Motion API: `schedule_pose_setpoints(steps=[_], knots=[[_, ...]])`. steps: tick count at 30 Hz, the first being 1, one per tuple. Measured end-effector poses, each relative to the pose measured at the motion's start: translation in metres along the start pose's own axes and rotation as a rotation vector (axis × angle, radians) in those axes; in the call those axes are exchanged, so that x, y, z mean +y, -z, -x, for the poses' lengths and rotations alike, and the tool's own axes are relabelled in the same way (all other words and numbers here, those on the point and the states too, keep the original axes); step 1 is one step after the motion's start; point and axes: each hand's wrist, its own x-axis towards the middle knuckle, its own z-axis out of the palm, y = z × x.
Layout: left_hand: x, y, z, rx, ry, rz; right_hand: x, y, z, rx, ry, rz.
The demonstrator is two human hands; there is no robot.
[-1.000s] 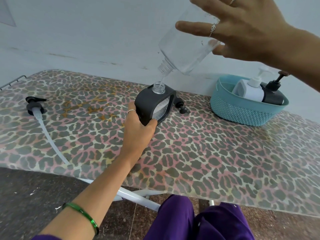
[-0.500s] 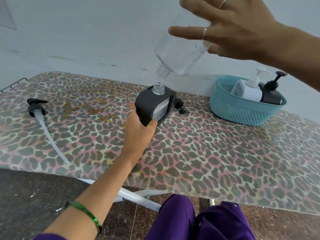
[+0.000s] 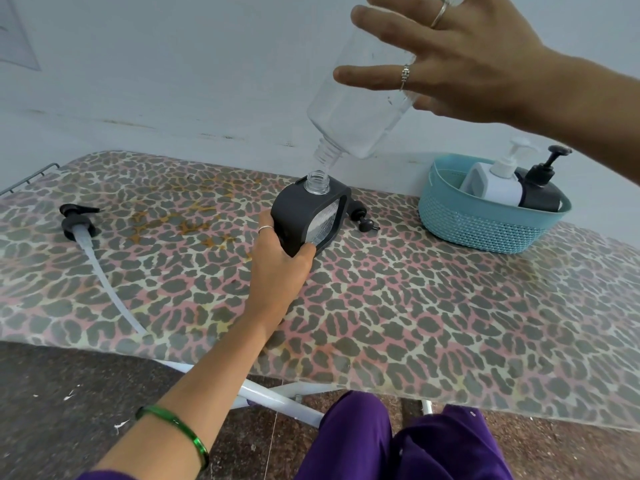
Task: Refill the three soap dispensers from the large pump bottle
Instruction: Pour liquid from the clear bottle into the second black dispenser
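At table centre, left hand (image 3: 280,268) fingers clamp the dark grey square soap dispenser (image 3: 304,216). Right hand (image 3: 467,60), fingers spread, grips the clear plastic pump bottle (image 3: 356,109) directly above, long axis tilted, neck down-left over the dispenser's open mouth.

1. The big clear bottle (image 3: 360,98) hangs tipped right over the dark dispenser (image 3: 304,216), so no way in from above.
2. A small black pump (image 3: 362,218) lies just behind it.
3. The blue basket (image 3: 485,223) blocks the far right.
4. The long pump tube (image 3: 100,271) crosses the left side.
5. The near cloth (image 3: 433,306) on the right is open.
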Motion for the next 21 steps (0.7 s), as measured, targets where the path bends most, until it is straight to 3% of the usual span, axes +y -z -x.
schedule_pose_setpoints(steps=[21], knots=[[0.0011,0.0002,0.0004,-0.001,0.01,-0.008,0.0018,-0.0044,0.0041,0.026,-0.078,0.03]])
